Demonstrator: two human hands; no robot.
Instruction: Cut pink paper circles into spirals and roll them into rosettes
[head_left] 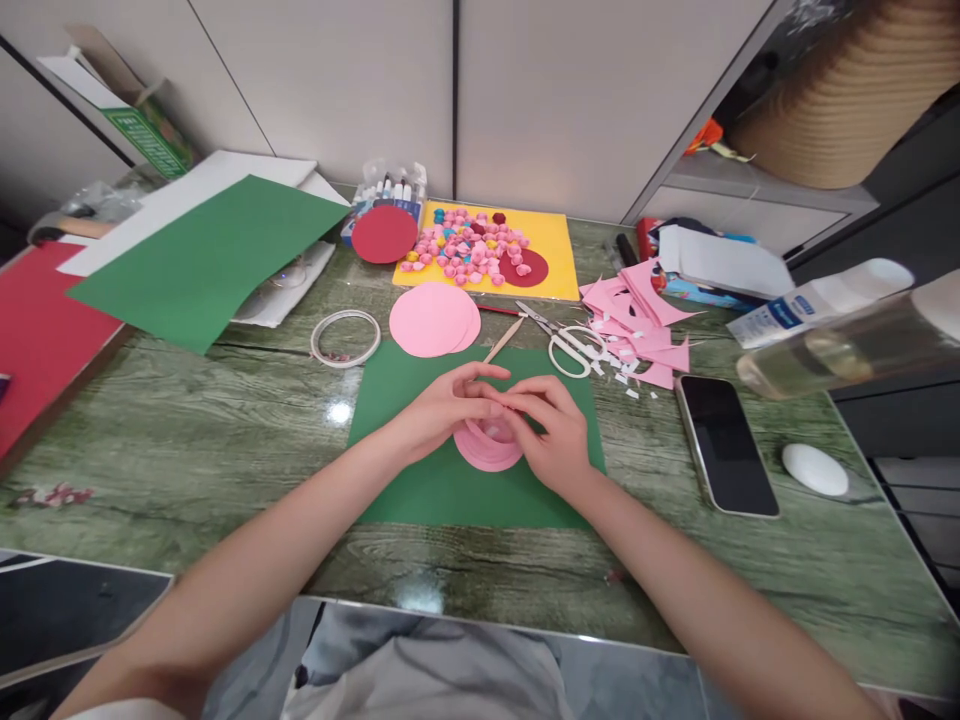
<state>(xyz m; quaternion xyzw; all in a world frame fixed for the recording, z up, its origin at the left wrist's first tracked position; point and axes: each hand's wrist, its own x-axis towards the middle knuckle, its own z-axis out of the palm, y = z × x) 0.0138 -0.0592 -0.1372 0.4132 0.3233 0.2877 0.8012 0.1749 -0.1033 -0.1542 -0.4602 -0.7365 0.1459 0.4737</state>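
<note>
A round piece of pink paper (489,460) with curved, layered bands like a spiral is between my hands, above a green sheet (472,500). My left hand (456,402) pinches its far side between thumb and fingers. Meeting it there, my right hand (556,432) is closed on the same paper with thumb and index finger. The fingers hide the exact pinch point. Just beyond lie pink paper circles (427,320), a thin pointed wooden stick (504,340) and scissors with white handles (574,352). A roll of tape (345,338) rests left of the circles.
Pink rolled paper flowers (469,245) cover a yellow sheet (559,255) at the back. Pink scraps (637,320) lie right of the scissors. A phone (727,445), a white mouse (815,470) and a bottle (840,340) stand at right; a large green sheet (217,255) at left.
</note>
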